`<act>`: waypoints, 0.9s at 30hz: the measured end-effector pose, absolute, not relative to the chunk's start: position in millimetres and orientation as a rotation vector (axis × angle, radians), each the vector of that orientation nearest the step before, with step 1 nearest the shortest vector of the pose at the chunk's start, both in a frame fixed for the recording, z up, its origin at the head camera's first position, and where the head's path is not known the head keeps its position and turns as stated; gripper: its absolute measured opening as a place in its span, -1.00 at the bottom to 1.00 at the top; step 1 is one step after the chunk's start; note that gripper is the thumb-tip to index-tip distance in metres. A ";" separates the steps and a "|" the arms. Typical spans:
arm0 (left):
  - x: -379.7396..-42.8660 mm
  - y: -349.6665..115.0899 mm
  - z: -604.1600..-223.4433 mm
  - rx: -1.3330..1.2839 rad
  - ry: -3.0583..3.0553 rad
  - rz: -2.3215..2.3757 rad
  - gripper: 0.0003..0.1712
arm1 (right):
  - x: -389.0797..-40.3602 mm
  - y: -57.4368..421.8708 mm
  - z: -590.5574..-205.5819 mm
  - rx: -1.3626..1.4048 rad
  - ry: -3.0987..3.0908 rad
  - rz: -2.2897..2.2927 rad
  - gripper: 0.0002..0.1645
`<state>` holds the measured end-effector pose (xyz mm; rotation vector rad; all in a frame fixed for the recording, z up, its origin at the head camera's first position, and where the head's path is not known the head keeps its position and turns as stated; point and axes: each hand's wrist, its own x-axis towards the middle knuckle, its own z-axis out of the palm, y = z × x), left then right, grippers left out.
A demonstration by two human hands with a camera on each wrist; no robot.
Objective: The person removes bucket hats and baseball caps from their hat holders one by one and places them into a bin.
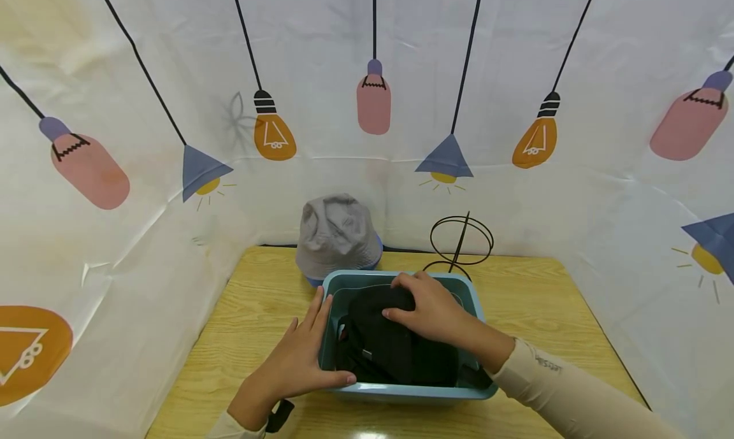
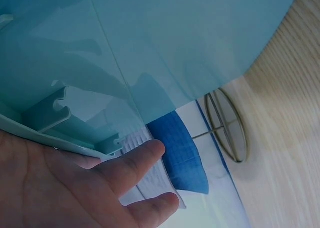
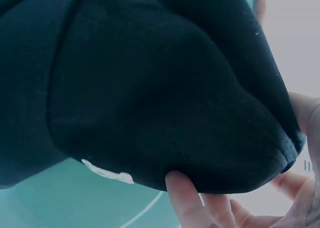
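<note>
A black cap (image 1: 381, 331) sits in a light blue plastic bin (image 1: 413, 392) on the table. My right hand (image 1: 430, 308) grips the cap by its crown, thumb on one side and fingers on the other. Seen from the right wrist, the cap (image 3: 150, 97) fills most of the picture, with white marking along its lower edge. My left hand (image 1: 309, 356) rests against the bin's left side with fingers straight, its thumb at the front rim. In the left wrist view, the left hand (image 2: 65, 188) lies along the bin's rim. Further dark fabric in the bin is partly hidden.
Behind the bin's left corner, a grey bucket hat (image 1: 338, 232) sits over something blue. A dark wire stand (image 1: 461, 238) is behind its right side. The wooden table (image 1: 533, 305) ends at a white wall sheet (image 1: 344, 18) printed with lamps.
</note>
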<state>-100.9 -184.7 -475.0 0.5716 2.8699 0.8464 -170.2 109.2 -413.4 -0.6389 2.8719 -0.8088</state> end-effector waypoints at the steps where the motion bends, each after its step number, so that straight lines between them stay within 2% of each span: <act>1: -100.7 -184.7 -474.5 0.571 2.869 0.847 0.57 | -170.3 108.7 -414.6 -0.646 2.868 -0.805 -0.46; 17: -101.4 -184.8 -476.2 0.571 2.877 0.838 0.56 | -173.7 98.4 -423.2 -0.693 2.699 -0.768 -0.33; 27: -101.0 -184.7 -475.9 0.575 2.871 0.848 0.56 | -183.5 96.5 -420.8 -0.840 2.580 -0.733 -0.39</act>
